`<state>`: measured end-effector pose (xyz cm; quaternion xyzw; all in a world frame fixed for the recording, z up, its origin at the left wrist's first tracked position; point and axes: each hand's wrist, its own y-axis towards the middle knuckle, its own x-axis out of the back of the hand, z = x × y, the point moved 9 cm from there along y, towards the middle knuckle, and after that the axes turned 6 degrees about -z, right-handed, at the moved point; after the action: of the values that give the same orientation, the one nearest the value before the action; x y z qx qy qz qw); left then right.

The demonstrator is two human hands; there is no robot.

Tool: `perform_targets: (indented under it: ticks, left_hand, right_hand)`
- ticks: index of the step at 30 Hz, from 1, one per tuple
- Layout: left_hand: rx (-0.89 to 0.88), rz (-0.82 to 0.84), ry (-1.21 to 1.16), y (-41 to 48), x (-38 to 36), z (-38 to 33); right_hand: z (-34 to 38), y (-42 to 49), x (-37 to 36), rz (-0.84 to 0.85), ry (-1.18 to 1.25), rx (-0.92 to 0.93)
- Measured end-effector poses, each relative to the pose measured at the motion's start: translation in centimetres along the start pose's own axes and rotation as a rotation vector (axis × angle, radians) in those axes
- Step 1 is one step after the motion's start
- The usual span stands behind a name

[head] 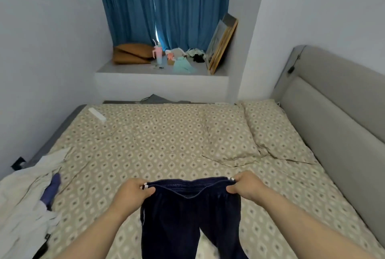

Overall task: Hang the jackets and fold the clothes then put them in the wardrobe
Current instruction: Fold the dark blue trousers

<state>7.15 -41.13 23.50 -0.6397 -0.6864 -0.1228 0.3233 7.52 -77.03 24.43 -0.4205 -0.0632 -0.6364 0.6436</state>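
Observation:
A pair of dark navy trousers [187, 217] hangs over the near part of the bed, held up by the waistband. My left hand [133, 192] pinches the left end of the waistband, and my right hand [245, 185] pinches the right end. The two legs drop down out of the bottom of the frame. A heap of pale clothes [27, 200] with a purple piece in it lies on the bed at the left.
The bed [145, 144] carries a beige patterned sheet, two pillows [250, 133] at the right and a white remote [96, 114] at the far left. A grey headboard [333, 113] runs along the right. A cluttered window ledge [166, 65] sits behind under blue curtains.

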Motion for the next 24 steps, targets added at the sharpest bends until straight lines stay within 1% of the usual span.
perform_targets:
  ticks: [2, 5, 6, 8, 11, 14, 20, 24]
  left_hand:
    - [0.152, 0.041, -0.158, 2.3, -3.1, 4.2]
    - [0.369, 0.067, -0.441, 5.4, -6.9, 8.6]
    - [0.419, 0.075, -0.517, 6.3, -8.1, 9.7]
    - [0.447, 0.086, -0.609, 8.4, -10.2, 11.3]
    - [0.427, 0.099, -0.602, 11.7, -13.7, 13.9]
    - [0.369, 0.078, -0.545, 16.5, -17.4, 17.0]
    - [0.220, -0.061, -0.526, 28.4, -23.8, 22.1]
    - [0.112, -0.125, -0.396, 34.7, -27.1, 24.3]
  right_hand:
    - [-2.4, 2.3, -3.1, 0.016, 0.050, -0.104]
    - [-5.0, 5.4, -7.0, 0.008, 0.273, -0.256]
    - [-5.6, 6.5, -8.1, -0.004, 0.359, -0.288]
    - [-6.6, 8.9, -10.2, -0.023, 0.511, -0.324]
    - [-8.1, 13.0, -13.7, -0.001, 0.625, -0.332]
    - [-10.1, 19.0, -17.3, 0.022, 0.660, -0.283]
    - [-13.7, 33.0, -23.0, 0.021, 0.620, -0.146]
    - [-14.3, 41.3, -24.6, -0.043, 0.539, -0.032]
